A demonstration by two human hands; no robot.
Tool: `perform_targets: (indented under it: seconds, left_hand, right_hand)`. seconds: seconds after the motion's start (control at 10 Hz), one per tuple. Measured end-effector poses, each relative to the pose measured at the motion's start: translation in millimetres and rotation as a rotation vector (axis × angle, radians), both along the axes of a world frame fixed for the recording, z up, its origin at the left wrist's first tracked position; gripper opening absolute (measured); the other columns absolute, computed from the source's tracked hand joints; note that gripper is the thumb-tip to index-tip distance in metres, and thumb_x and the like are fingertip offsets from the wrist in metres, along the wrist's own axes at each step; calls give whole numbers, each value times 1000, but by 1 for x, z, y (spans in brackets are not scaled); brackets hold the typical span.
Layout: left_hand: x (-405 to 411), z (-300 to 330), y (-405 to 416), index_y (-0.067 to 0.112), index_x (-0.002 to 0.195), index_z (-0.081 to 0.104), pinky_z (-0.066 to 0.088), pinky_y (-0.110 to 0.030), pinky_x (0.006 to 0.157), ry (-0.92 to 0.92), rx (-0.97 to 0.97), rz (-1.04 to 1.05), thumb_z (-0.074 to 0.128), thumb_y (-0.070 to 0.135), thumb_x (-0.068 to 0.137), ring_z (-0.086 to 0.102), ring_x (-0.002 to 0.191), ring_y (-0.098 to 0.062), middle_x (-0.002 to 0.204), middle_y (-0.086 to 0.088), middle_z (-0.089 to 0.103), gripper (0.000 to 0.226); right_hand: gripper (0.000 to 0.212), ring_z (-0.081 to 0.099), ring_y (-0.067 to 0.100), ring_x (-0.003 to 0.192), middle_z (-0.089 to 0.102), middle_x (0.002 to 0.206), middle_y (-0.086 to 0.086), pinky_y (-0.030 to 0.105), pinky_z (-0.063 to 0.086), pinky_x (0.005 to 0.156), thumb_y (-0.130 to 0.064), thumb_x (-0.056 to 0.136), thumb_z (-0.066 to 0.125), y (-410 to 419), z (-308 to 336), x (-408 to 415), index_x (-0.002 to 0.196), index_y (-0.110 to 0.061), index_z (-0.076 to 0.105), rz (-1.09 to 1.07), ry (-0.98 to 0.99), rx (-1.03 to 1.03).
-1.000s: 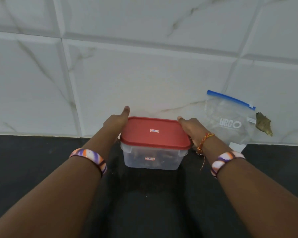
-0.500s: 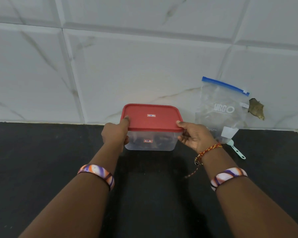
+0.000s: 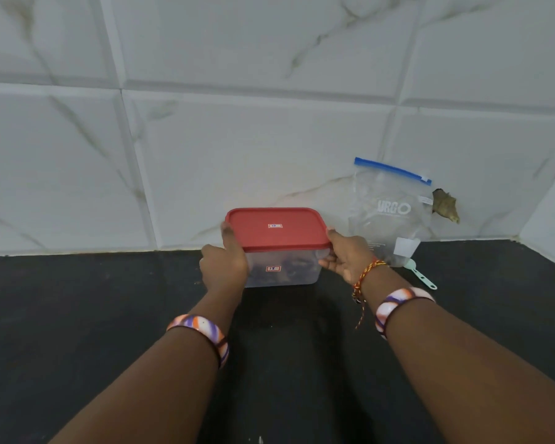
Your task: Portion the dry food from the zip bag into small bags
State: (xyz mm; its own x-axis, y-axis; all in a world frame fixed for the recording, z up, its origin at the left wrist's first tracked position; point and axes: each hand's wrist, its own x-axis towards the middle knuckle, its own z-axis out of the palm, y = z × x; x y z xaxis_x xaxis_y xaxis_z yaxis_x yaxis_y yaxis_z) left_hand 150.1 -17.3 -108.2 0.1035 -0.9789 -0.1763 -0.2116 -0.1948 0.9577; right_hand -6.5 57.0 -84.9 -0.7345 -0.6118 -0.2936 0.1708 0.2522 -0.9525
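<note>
A clear plastic container (image 3: 284, 272) with a red lid (image 3: 276, 227) stands on the black counter near the wall, dark dry food dimly visible inside. My left hand (image 3: 223, 262) grips its left side, thumb up at the lid's edge. My right hand (image 3: 345, 259) holds its right side, thumb on the lid's rim. A clear zip bag (image 3: 388, 213) with a blue zipper strip and white lettering leans upright against the wall to the right. A small pale green scoop (image 3: 420, 275) lies at the foot of that bag.
The black counter (image 3: 77, 315) runs wide to the left and toward me. A white marble-tiled wall (image 3: 237, 139) rises behind. A brown dried leaf-like thing (image 3: 444, 206) sits against the wall beside the bag. The wall turns a corner at far right.
The container sits lower and farther from the camera than a second ago, both hands still on its sides. The scoop has come into sight.
</note>
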Motion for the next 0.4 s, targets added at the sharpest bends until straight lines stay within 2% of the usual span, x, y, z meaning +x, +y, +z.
perform_targets:
  seconds: [0.1,0.2,0.3,0.4]
  left_hand:
    - [18,5,52,-2,135,33,34,-48,104,-330,-238,-94,32,49,95,36,130,-40,140,-25,38,64]
    - [30,4,74,1,144,19,19,-42,115,-659,-492,-228,31,40,98,18,142,-36,152,-24,21,62]
    - [29,35,94,9,149,-11,-6,-39,118,-864,-810,-364,24,38,100,-14,146,-31,156,-12,-22,67]
    - [19,69,110,11,145,-20,-14,-38,115,-846,-1014,-373,23,39,100,-22,144,-29,149,-7,-34,68]
  right_hand:
    - [42,57,25,87,58,107,14,34,49,78,-34,98,38,33,1,21,121,0,50,18,264,144]
    - [45,51,33,117,52,131,19,37,42,94,-31,98,35,56,0,30,129,-1,45,117,785,384]
    - [58,5,28,147,4,159,14,39,11,118,-27,100,30,86,27,41,149,-6,7,251,1370,412]
    - [62,-12,22,146,-15,158,7,40,-6,118,-29,101,26,95,59,50,149,-9,-8,200,1554,350]
